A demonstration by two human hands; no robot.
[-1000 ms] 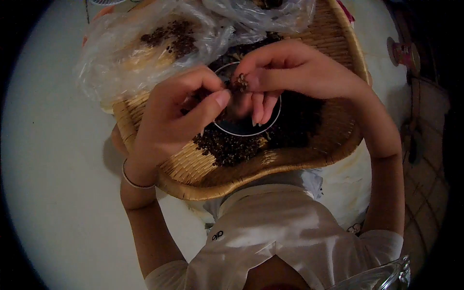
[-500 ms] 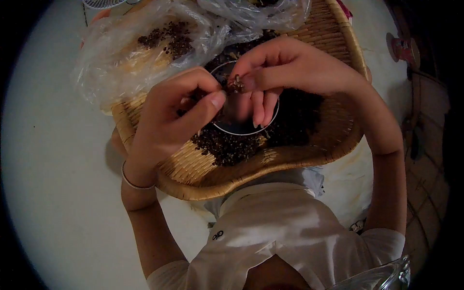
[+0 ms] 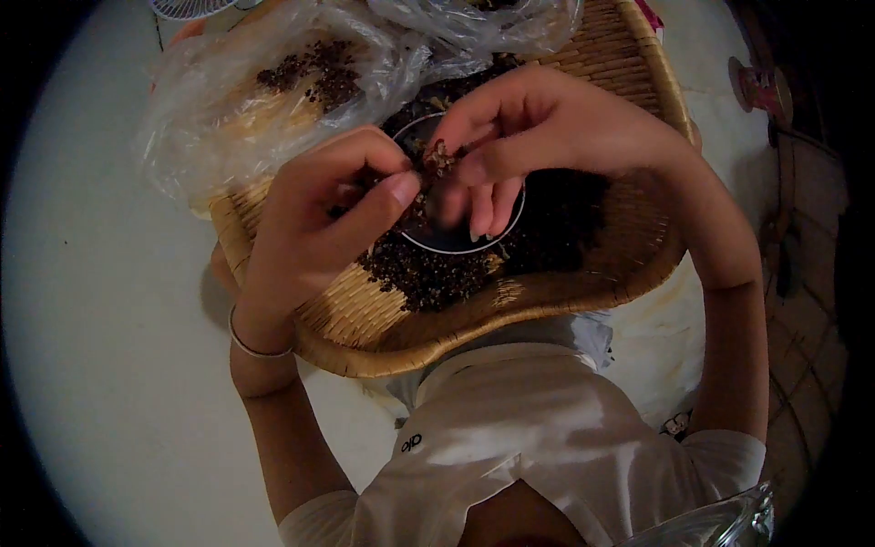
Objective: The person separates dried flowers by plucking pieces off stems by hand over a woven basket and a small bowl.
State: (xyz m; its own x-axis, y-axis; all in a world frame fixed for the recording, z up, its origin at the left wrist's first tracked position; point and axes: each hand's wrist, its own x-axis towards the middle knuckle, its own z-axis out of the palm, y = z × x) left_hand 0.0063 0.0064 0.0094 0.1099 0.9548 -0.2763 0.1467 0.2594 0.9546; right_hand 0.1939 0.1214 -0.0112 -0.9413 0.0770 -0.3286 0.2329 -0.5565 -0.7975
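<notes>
Thumb and fingers of my right hand (image 3: 538,137) pinch a small brown dried cluster (image 3: 440,162). My left hand (image 3: 337,205) is closed in a pinch at the left side of the same cluster, its thumb and forefinger touching it. Both hands are over a round bowl with a white rim (image 3: 447,250), partly hidden by them. The bowl sits in a woven basket (image 3: 365,351). Dark dried bits (image 3: 437,278) lie in the basket around the bowl.
A clear plastic bag (image 3: 210,137) with dark bits on it covers the basket's back left. A white fan grille (image 3: 191,7) shows at the top left, and a reddish round object (image 3: 764,91) at the right. My lap is below the basket.
The cluster has shifted slightly left between my fingers, and more of it shows. My right fingers have moved a little, and the basket and bag sit slightly further left.
</notes>
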